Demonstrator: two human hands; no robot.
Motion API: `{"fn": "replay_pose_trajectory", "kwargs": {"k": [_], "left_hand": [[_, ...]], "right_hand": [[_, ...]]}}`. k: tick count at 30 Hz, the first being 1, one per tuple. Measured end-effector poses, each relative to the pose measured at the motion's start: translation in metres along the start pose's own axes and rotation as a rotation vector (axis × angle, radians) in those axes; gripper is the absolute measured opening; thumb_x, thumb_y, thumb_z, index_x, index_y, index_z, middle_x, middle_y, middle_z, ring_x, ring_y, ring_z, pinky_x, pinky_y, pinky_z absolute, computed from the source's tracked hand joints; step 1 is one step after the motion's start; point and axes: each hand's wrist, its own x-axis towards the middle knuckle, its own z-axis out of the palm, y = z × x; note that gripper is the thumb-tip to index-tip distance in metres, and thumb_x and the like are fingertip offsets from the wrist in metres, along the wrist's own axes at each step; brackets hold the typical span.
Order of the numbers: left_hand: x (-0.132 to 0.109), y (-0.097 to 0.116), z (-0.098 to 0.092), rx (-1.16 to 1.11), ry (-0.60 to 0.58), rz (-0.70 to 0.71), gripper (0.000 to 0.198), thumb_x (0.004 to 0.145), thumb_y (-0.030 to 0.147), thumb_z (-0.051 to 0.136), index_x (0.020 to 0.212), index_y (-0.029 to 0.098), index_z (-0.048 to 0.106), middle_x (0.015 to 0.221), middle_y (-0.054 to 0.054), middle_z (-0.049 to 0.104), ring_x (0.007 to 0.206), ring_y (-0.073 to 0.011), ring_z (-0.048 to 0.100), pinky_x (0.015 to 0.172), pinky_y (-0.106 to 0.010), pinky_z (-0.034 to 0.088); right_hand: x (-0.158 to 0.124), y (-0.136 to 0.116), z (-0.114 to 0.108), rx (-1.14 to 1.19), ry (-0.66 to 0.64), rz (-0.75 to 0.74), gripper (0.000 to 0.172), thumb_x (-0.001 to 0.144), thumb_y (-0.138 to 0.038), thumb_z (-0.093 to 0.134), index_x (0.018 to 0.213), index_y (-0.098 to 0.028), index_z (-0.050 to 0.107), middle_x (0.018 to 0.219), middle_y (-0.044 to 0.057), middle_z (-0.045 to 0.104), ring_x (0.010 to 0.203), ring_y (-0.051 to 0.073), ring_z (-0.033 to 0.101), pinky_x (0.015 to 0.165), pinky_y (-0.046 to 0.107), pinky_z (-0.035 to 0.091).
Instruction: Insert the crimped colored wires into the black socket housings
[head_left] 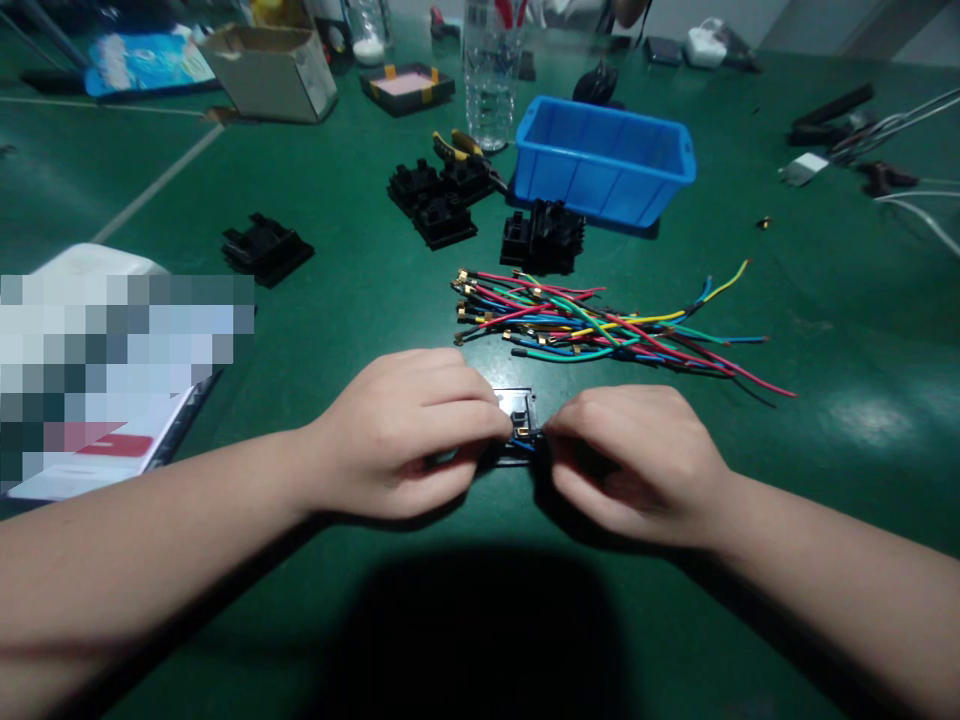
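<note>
A small black plastic part (pixel 527 405) lies on the green table between my two hands, with a brass-coloured terminal and a bit of blue wire showing in it. My left hand (pixel 420 430) is closed in a pinch at the part's left side and covers some of it. From the right, my right hand (pixel 630 455) pinches at the part's right edge, its fingertips by a dark wire end. What exactly each pinch holds is too small to tell. Just beyond the hands lies a loose bundle of coloured wires (pixel 600 325) with brass terminals.
Behind the wires stand a blue bin (pixel 600 165), black plastic parts (pixel 446 218), yellow-handled pliers (pixel 456 146) and a clear bottle (pixel 490 85). Another black part (pixel 268 248) sits left. A cardboard box (pixel 274 75) is at the back, a partly blurred device (pixel 112 380) at left, cables (pixel 892 125) at right.
</note>
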Motion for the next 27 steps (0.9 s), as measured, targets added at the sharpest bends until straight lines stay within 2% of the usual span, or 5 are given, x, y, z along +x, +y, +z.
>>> {"fn": "replay_pose_trajectory", "kwargs": {"k": [18, 27], "left_hand": [[0.0005, 0.0015, -0.0006, 0.025, 0.026, -0.005, 0.018, 0.08, 0.012, 0.059, 0.095, 0.02, 0.064, 0.088, -0.005, 0.072, 0.075, -0.0161, 0.061, 0.066, -0.029, 0.045], [0.0014, -0.0003, -0.0035, 0.008, -0.014, 0.019, 0.018, 0.083, 0.012, 0.056, 0.097, 0.019, 0.064, 0.089, -0.006, 0.072, 0.076, -0.0152, 0.062, 0.067, -0.028, 0.046]], "right_hand": [[-0.001, -0.0006, -0.001, -0.009, 0.0, -0.006, 0.009, 0.083, -0.013, 0.049, 0.082, -0.019, 0.056, 0.065, 0.002, 0.061, 0.056, 0.015, 0.053, 0.054, 0.028, 0.038], [-0.0001, 0.0012, -0.0002, -0.028, -0.017, -0.032, 0.009, 0.083, -0.015, 0.049, 0.078, -0.02, 0.054, 0.062, 0.0, 0.057, 0.054, 0.014, 0.049, 0.053, 0.028, 0.036]]}}
